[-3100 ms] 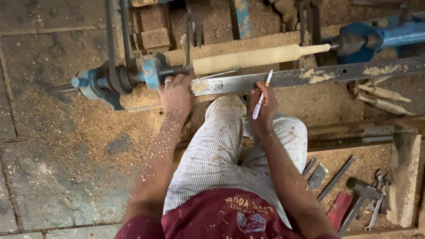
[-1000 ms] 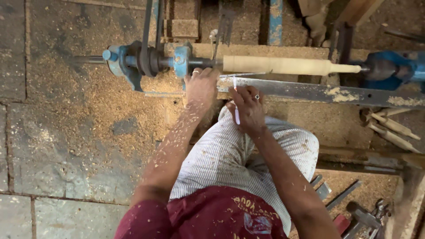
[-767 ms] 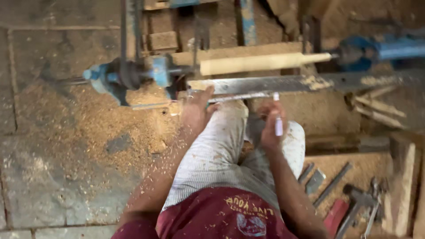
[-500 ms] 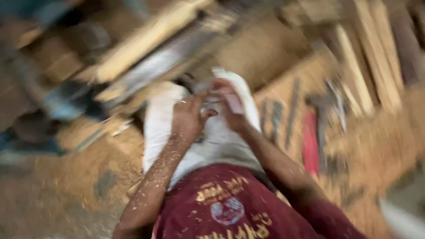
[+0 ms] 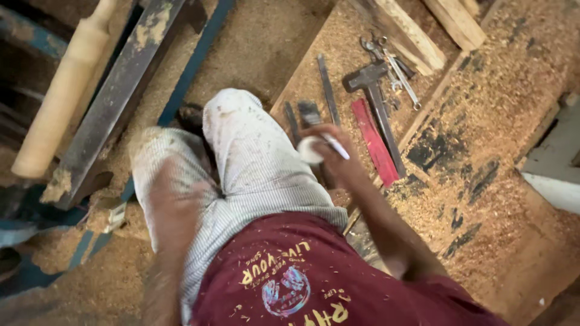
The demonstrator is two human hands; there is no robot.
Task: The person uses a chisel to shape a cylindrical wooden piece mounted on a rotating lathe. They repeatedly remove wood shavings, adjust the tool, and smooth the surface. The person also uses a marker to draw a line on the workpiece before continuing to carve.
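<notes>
Sawdust-covered floor all round, my right hand (image 5: 329, 154) pinching a white pen (image 5: 333, 145) beside chisels (image 5: 329, 90) (red file (image 5: 376, 142) just beyond), left hand (image 5: 166, 199) blurred, grip unreadable.

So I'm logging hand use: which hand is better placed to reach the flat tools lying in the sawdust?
Right. The right hand, holding a white pen, hovers directly over the flat tools; the left hand is blurred beside the knee, farther away.
</notes>
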